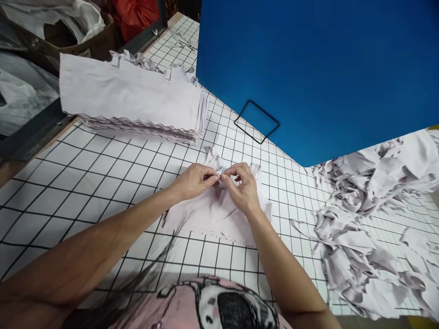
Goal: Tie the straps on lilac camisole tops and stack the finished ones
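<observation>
A pale pinkish-white fabric piece with a wavy lower edge lies on the gridded tabletop in front of me. At its upper edge my left hand pinches the cloth between thumb and forefinger. Close beside it, almost fingertip to fingertip, my right hand is closed in a pinch on the same fabric. Some bunched cloth sticks up just beyond the fingertips. The exact bit between the fingers is too small to make out.
A neat stack of similar fabric pieces sits at the back left. Crumpled pale fabric is heaped on the right. A large blue panel covers the back right, with a thin black rectangular outline at its edge. Boxes and bags stand beyond the table.
</observation>
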`<state>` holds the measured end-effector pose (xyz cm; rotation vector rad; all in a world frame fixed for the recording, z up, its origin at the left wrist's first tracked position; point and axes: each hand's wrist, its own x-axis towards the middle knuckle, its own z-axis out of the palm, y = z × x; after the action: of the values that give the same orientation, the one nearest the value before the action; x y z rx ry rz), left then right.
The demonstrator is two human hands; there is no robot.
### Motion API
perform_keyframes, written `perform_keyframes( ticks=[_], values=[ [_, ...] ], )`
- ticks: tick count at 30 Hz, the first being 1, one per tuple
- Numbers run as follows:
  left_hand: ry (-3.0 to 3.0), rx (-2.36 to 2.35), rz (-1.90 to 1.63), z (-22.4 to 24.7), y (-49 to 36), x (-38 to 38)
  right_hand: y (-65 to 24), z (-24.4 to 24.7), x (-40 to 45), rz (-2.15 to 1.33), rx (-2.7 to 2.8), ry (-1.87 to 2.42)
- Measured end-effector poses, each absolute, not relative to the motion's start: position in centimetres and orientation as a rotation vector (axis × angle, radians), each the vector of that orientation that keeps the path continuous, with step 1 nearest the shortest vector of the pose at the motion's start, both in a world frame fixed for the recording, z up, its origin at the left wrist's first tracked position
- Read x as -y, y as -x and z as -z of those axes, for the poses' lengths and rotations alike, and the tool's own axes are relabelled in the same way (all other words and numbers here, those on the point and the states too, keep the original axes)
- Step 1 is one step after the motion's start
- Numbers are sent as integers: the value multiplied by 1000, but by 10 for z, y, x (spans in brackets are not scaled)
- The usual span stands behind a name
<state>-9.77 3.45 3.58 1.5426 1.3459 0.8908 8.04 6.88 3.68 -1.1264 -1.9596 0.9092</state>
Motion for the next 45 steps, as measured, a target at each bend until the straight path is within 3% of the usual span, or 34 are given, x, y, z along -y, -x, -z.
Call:
perform_keyframes(
  ticks=[8,16,21,27,36,42,45],
  values=[
    [-1634,-1418,-895,-29,100,-38,-82,-33,-86,-1007,2075,1021],
    [-1610,-1479,-843,-23,102,-39,-101,-37,-104,-1011,2140,1538],
    [-1667,-1480,-834,-26,101,-38,-96,-38,-102,-948,2203,1606],
    [-2176,-1568,-919,-26,92,-32,-82,-44,-94,-1436,1807,1464],
    [-2743,-1544,-901,-26,93,-32,-71,-33,-83,-1475,1725,1490],
    [-2196,-1452,-1161,-33,93,-33,-74,-46,-81,-864,2041,1155],
    [-1831,-1342,-1261,-38,96,-34,-75,-50,-80,-990,2166,929]
  ],
)
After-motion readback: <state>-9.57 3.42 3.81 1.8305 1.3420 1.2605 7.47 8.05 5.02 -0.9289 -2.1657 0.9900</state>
